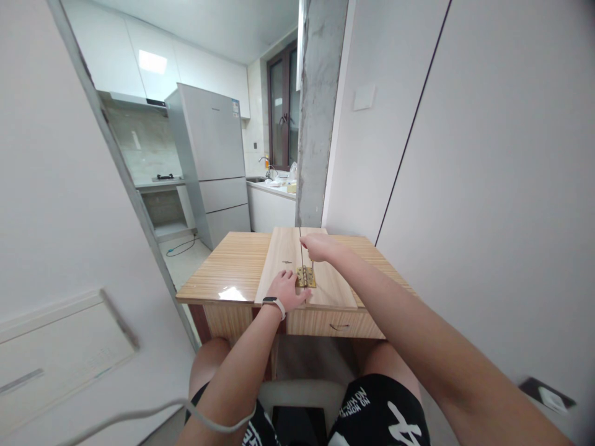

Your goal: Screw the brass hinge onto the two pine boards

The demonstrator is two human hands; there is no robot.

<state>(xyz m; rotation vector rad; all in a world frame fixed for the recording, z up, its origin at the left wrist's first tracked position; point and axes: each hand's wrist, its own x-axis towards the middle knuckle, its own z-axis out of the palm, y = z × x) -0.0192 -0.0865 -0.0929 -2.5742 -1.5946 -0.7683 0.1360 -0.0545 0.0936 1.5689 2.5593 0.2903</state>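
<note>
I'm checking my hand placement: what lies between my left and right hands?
In the head view, a brass-coloured hinge across the seam of two pale boards; a thin shaft runs down toward it from your right hand.

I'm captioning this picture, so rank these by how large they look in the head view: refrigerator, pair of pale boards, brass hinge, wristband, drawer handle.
1. Refrigerator
2. Pair of pale boards
3. Brass hinge and wristband: too alike to rank
4. Drawer handle

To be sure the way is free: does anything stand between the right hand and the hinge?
Only a thin shaft in the right hand, reaching down to the right side of the hinge. The left hand lies beside it, not between.
</note>
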